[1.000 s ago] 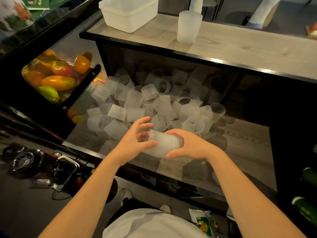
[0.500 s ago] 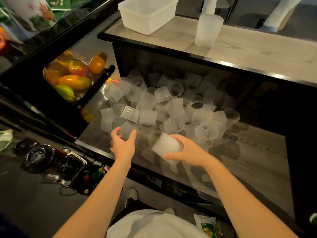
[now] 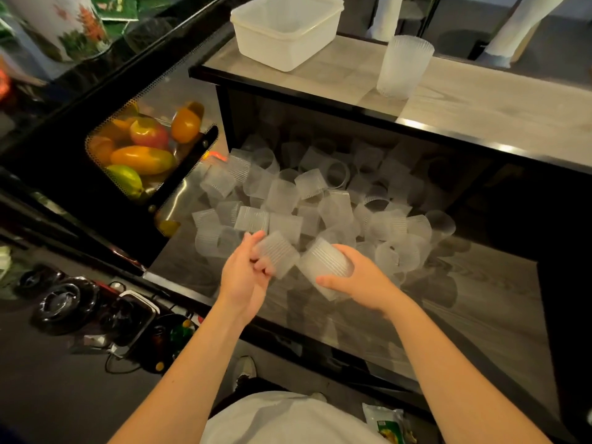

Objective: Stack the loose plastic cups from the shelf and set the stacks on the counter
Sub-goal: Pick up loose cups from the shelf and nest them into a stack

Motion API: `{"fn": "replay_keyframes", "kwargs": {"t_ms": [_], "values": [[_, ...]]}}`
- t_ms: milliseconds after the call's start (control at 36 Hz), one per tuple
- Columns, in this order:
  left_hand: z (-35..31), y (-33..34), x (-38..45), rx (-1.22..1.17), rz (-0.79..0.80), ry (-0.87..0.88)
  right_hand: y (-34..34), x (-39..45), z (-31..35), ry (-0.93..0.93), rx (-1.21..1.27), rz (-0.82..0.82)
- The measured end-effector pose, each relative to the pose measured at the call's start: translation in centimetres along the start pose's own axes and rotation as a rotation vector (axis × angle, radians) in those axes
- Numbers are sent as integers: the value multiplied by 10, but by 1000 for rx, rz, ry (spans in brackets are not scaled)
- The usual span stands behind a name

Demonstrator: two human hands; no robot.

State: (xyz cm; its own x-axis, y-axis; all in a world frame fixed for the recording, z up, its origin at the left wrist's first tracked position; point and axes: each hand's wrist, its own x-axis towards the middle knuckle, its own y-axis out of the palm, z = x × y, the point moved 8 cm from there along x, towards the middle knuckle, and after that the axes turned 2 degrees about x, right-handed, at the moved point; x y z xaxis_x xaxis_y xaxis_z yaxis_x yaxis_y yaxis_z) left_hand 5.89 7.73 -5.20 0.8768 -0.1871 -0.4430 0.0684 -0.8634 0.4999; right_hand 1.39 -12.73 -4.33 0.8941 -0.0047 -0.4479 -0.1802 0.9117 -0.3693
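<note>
Gripping 1 ribbed cup [image 3: 277,255] in left hand [image 3: 243,277]; right hand [image 3: 355,280] curled round cup stack [image 3: 323,264] beside it

A grey wood-grain shelf [image 3: 474,318] carried a heap of loose ribbed translucent plastic cups [image 3: 307,203]; the pale wooden counter [image 3: 499,104] above bore a white plastic tub [image 3: 285,30] and a stack of ribbed cups [image 3: 404,67].

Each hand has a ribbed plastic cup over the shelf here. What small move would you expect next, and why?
Probably nesting the two: the left hand grips a single cup, the right hand holds another cup beside it, close together but not yet nested. A finished stack already stands on the counter, and loose cups remain.
</note>
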Motion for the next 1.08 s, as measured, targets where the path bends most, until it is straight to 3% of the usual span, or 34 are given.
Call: {"fn": "replay_keyframes", "kwargs": {"t_ms": [111,194,472,611,750,861,944,1083], "values": [[4,4,0,231,65,-14,12,1,8,-23,-37,85],[2,-3,-3,344,-7,-48,23,2,11,-49,-50,145],[-18,-15,4,582,-39,61,21,4,13,-61,88,119],[-23,-35,8,364,-253,29,16,4,13,-33,270,71],[-11,-26,4,270,-289,1,22,5,15,7,263,65],[8,-35,2,-103,-391,-149,25,6,16,33,308,66],[22,-35,3,-253,-355,-230,32,5,15,42,247,127],[29,-14,-3,-136,-243,-216,48,4,19,39,183,216]]}}
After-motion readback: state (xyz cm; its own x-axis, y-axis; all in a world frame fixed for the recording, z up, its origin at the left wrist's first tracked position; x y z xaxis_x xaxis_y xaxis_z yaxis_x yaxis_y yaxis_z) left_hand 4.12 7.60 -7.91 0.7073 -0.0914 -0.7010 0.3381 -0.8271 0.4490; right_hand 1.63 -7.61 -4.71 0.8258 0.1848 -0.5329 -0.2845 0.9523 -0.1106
